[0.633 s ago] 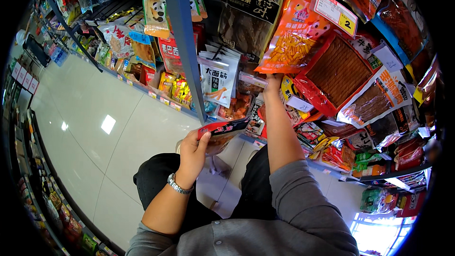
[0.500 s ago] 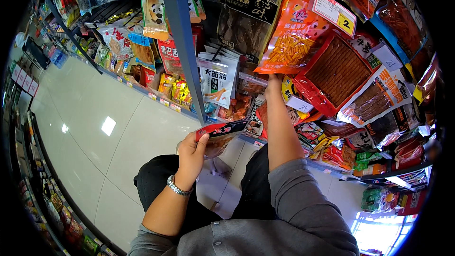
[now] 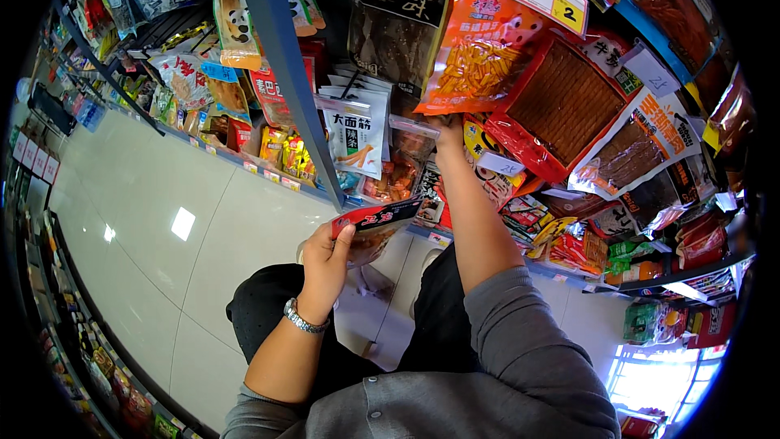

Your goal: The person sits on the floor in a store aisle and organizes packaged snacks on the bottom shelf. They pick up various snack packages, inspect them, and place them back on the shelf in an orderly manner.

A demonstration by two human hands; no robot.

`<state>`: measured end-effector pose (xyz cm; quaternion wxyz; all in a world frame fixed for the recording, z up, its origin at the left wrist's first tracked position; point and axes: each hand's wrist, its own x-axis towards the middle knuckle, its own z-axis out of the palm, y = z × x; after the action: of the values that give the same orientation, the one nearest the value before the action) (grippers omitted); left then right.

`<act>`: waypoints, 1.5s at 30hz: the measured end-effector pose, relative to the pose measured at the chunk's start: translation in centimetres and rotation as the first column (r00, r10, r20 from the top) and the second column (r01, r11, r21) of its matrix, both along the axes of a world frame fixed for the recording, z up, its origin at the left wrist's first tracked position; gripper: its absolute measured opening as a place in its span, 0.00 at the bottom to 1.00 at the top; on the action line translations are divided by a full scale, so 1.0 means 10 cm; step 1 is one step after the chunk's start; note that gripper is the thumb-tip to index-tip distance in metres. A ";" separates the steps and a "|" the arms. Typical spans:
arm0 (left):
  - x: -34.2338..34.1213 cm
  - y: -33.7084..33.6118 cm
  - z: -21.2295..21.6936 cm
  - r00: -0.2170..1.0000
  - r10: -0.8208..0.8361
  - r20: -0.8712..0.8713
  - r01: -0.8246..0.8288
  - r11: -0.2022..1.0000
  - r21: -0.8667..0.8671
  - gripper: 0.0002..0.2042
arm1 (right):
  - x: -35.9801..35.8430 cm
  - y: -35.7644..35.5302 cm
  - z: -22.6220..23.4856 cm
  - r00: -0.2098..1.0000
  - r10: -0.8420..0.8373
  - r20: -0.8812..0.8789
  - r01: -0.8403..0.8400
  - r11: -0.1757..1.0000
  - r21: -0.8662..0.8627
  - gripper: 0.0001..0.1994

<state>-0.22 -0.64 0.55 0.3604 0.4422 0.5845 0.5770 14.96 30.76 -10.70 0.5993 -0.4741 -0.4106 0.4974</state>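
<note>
Mid-frame, the left hand [image 3: 323,267] clamped a red-and-black packet [image 3: 375,232] jutting rightward; the right hand [image 3: 448,140], upper centre, had an unclear grip.

Left of the grey post [image 3: 291,73], the low shelf [image 3: 230,158] carries small yellow packets [image 3: 272,145], clustered near it. Right of the post, the low shelf bears clear packs of red-brown snacks [image 3: 392,182] near it and, well apart, red-and-yellow packets [image 3: 578,248]; pale tiled floor [image 3: 138,219] spreads to the post's lower left.
</note>
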 end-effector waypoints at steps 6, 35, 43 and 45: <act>-0.03 -0.04 -0.06 1.000 0.001 -0.028 -0.002 0.998 -0.060 0.11 | -0.09 -0.25 0.29 0.989 0.137 -0.059 -0.139 0.989 -0.047 0.27; 0.03 -0.01 -0.13 0.996 0.043 0.074 -0.041 0.999 -0.022 0.10 | -0.20 -0.34 0.53 0.991 -0.002 -0.132 -0.011 0.995 -0.095 0.15; 0.08 -0.02 -0.05 0.999 0.029 0.045 -0.029 1.000 0.003 0.10 | -0.21 -0.61 0.56 0.981 -0.027 -0.194 0.023 0.999 -0.025 0.07; 0.08 -0.03 -0.06 0.999 0.037 0.031 -0.038 0.999 0.026 0.10 | -0.20 -0.70 0.60 0.990 0.009 -0.142 -0.021 0.996 -0.085 0.07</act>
<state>0.58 -0.92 -0.02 0.3524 0.4270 0.5796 0.5980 12.96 23.77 -4.66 0.6022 -0.4601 -0.3488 0.5514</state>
